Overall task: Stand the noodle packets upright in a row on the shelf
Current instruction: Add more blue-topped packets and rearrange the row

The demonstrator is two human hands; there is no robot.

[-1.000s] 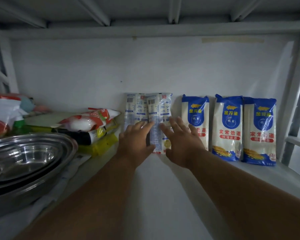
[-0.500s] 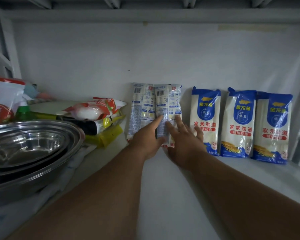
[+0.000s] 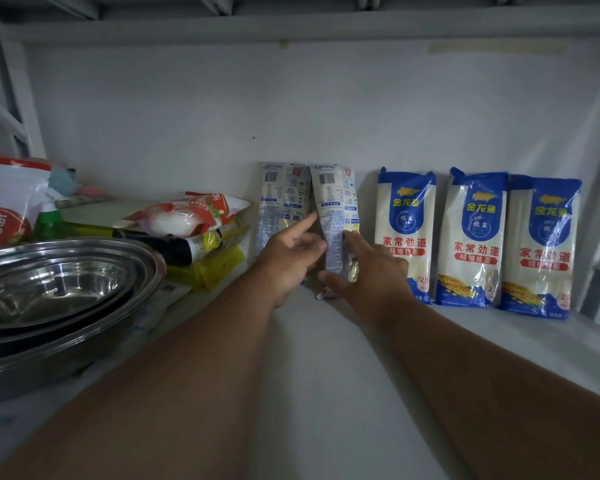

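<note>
At frame centre both hands, left hand (image 3: 291, 252) and right hand (image 3: 368, 271), hold a pale noodle packet (image 3: 336, 216) upright against the shelf (image 3: 312, 358) wall, three blue packets (image 3: 475, 237) standing at its right.

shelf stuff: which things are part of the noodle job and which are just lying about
Job:
- two pale noodle packets, backs showing
- three blue-topped noodle packets
- left hand, right hand
- shelf

Lying about:
- stacked steel bowls
- sugar bag
- green bottle
- pile of flat packets

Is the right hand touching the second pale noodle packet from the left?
Touching. In the head view, the right hand has thumb and fingers closed round the lower part of the second pale noodle packet, with no gap visible.
</note>
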